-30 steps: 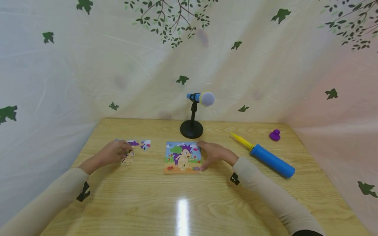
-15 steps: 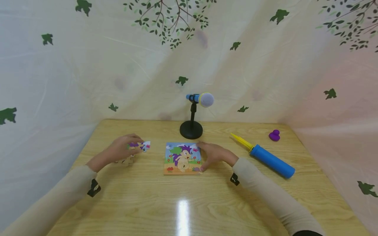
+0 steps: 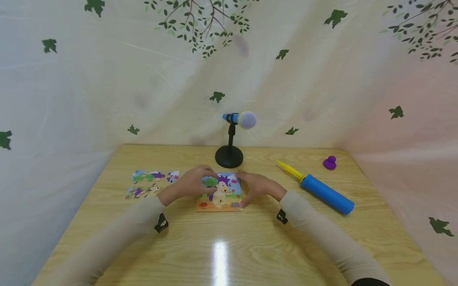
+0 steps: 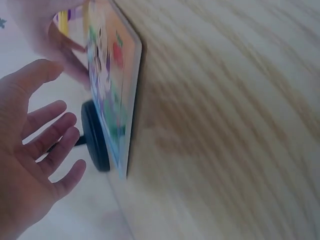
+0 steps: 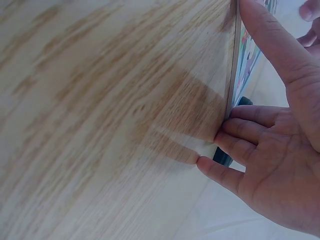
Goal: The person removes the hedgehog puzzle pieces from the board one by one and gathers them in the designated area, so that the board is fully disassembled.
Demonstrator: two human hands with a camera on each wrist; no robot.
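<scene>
A square puzzle board with a purple-spined hedgehog picture lies flat on the table. My right hand holds its right side, thumb at the near corner and fingers along the far end. In the right wrist view, the thumb lies against the board's edge while fingertips touch its far part and the tabletop. Over the board's left part is my left hand; the left wrist view shows its fingers spread and loosely bent, nothing between them. Several loose jigsaw pieces lie in two rows to the left.
Behind the board stands a toy microphone on a black round-based stand. A blue hand pump with a yellow nozzle lies to the right. Farther back right sits a small purple knobbed object. A patterned curtain hangs behind the table.
My left hand has moved right, from over the loose pieces to the board's left part, uncovering the pieces. The right hand has stayed at the board's right side.
</scene>
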